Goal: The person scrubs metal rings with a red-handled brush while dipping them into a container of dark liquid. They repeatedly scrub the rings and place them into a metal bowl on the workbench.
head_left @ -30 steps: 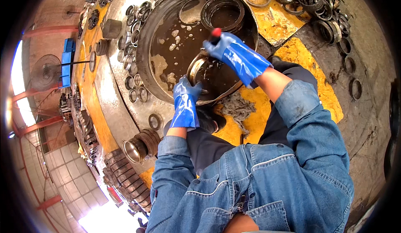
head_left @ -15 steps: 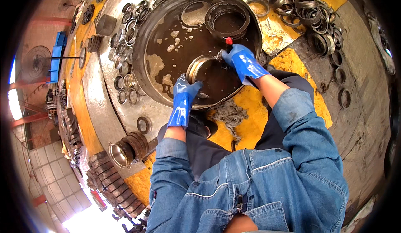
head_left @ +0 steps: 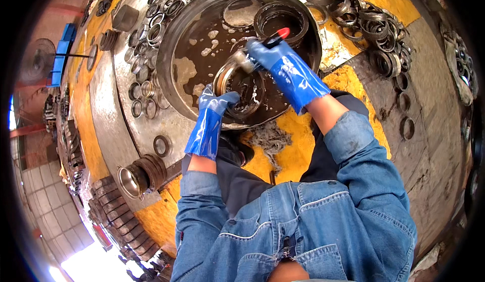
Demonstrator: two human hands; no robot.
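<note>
My left hand (head_left: 209, 109), in a blue rubber glove, grips the near left side of a metal ring (head_left: 220, 80) with its thumb over the edge. The ring is tilted and partly in the dark liquid of a large round basin (head_left: 167, 75). My right hand (head_left: 283, 67), gloved the same way, is closed around a brush (head_left: 283, 32) with a black, red-tipped handle. The brush's pale head is smeared by motion and meets the ring's far upper edge. Behind the right hand, a stack of dark rings (head_left: 303, 25) stands in the basin.
Many small metal rings (head_left: 146, 88) stand left of the basin, with a heap of larger rings (head_left: 374, 24) at the far right. Ribbed cylindrical parts (head_left: 151, 170) lie at the near left. A grey rag (head_left: 270, 139) lies before the basin on the yellow floor.
My right hand has moved left and up, bringing the brush across the ring's upper edge; its handle now leans right. The ring has turned to show more of its opening.
</note>
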